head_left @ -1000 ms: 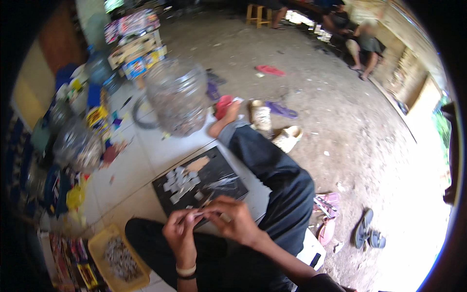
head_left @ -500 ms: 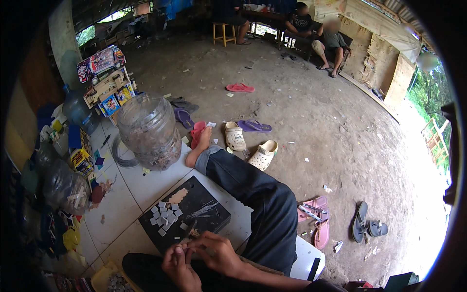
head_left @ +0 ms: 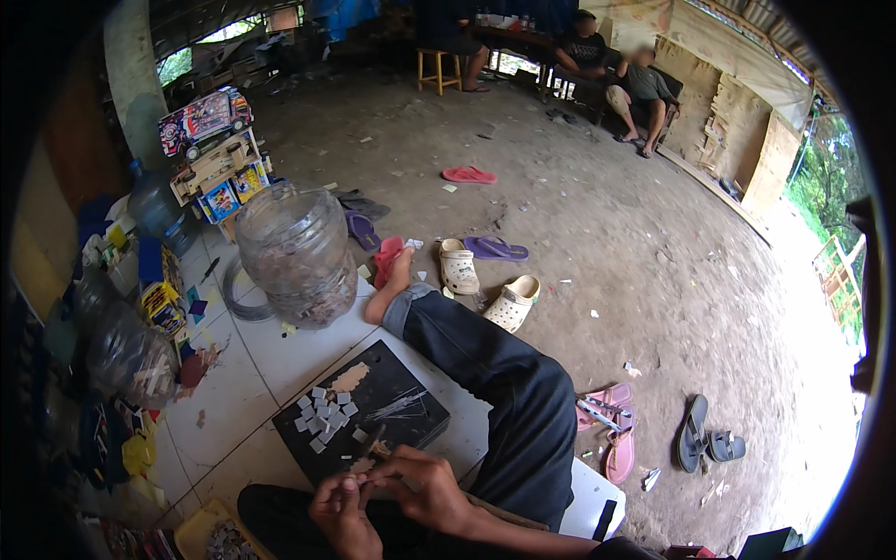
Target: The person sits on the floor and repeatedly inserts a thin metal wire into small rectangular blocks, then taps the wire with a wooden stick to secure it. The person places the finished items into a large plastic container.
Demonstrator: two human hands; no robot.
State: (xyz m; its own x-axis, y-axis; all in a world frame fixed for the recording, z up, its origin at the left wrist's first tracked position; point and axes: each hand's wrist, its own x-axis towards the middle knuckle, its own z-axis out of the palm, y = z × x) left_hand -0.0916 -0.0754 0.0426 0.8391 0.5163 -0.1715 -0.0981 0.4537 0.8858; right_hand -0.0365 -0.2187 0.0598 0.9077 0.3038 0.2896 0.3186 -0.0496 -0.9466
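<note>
My left hand (head_left: pixel 345 515) and my right hand (head_left: pixel 431 487) meet low in the view, fingertips pinched together. Whatever small thing lies between them is too small to make out. A brownish, narrow object (head_left: pixel 379 447) sticks up beside my right fingers; its kind is unclear. Just beyond the hands lies a black slab (head_left: pixel 303 446) on the tiles. On it rest a cluster of small grey square pieces (head_left: pixel 323 416), several thin pale rods (head_left: pixel 397 404) and a tan patch (head_left: pixel 350 377).
A big clear plastic container (head_left: pixel 299 257) with scraps stands past the slab, beside a wire coil (head_left: pixel 245 299). Left are toy trucks (head_left: pixel 205 121) and a blue water jug (head_left: pixel 154 205). A yellow tray (head_left: pixel 191 534) sits near-left. Clogs (head_left: pixel 511 303) and sandals (head_left: pixel 691 431) lie on the ground; people sit far off.
The whole view has shifted slightly, moving the scene a little right and down. My hands stay pinched together, and the narrow object by my right fingers is angled differently.
</note>
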